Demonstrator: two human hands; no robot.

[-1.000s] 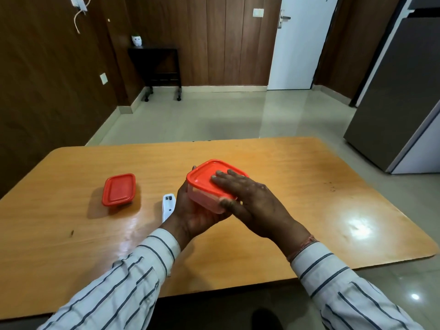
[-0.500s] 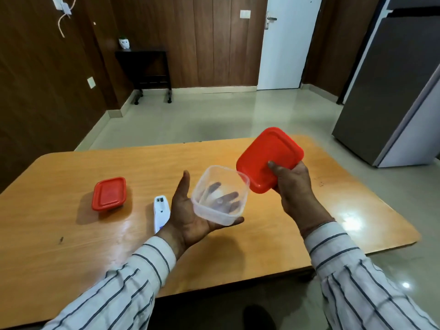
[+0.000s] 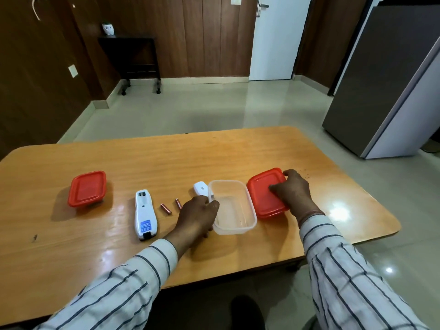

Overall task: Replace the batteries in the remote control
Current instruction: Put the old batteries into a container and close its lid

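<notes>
Head view: left hand (image 3: 196, 216) is gripping the empty tub's (image 3: 232, 207) rim; right hand (image 3: 291, 190) is pressing the lid (image 3: 263, 195) flat at three o'clock. Next: loading the batteries (image 3: 166, 208) into the remote (image 3: 144, 216).

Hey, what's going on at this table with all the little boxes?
A person is swapping a remote's batteries. The white remote lies face down with its battery bay open and empty; two small batteries lie beside it, and the cover sits behind the clear tub. The left hand rests at the tub's rim; the right hand sets its red lid on the table. Another lidded box waits unopened.
</notes>
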